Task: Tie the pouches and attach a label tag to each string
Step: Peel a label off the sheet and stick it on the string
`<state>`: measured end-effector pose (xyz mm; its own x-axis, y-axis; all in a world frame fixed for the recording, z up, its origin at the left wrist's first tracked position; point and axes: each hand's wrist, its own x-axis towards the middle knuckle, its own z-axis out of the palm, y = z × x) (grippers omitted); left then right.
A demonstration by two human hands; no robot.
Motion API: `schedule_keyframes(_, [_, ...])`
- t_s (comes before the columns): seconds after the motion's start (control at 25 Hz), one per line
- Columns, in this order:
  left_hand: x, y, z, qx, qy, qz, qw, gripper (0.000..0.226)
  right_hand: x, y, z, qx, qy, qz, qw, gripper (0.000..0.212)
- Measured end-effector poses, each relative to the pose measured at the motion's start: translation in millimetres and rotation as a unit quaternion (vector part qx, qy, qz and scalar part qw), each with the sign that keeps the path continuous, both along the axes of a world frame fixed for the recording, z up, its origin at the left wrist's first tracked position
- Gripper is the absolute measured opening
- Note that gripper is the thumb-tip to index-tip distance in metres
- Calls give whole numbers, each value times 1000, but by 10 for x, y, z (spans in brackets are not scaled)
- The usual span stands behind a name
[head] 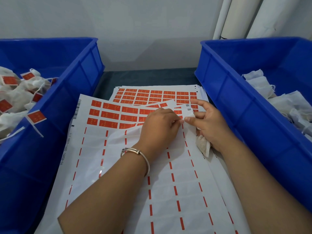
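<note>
At frame centre, the right hand (pixel 209 125) grips a light, soft pouch (pixel 203 146) in its curled lower fingers, while the left hand (pixel 158 125) pinches at the sticker sheet (pixel 108 115), best peeled by a label's corner.

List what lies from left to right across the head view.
Left blue bin of tagged pouches → label sheet → left hand → right hand holding a pouch → right blue bin of untagged pouches.

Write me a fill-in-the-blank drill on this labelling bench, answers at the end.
1. The tagged white pouches lie in the blue plastic crate on the person's ____ side.
2. The silver metal bangle sits on the ____ wrist.
3. The right hand holds a white ____ in its grip.
4. The rectangular stickers on the white label sheet are ____ in colour.

Answers: left; left; pouch; orange-red
</note>
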<state>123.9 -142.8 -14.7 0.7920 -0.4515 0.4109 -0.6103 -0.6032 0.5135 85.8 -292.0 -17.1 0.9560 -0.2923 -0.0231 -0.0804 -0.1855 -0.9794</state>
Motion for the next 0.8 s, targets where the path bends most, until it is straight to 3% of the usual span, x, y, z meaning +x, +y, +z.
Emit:
schedule_keyframes(0.44, [29, -26, -7, -75, 64, 75, 992, 12, -11, 11, 24, -5, -10, -20, 1000, 43])
schedule_keyframes(0.52, [58, -9, 23, -123, 117, 115, 979, 7, -11, 10, 26, -20, -8, -36, 999, 44])
schedule_keyframes(0.64, [99, 22, 45, -196, 205, 167, 944, 19, -11, -2, 33, -77, -7, -73, 994, 43])
schedule_keyframes(0.8, [108, 62, 78, -288, 268, 201, 897, 19, -46, -31, 131, -109, -36, -87, 990, 28])
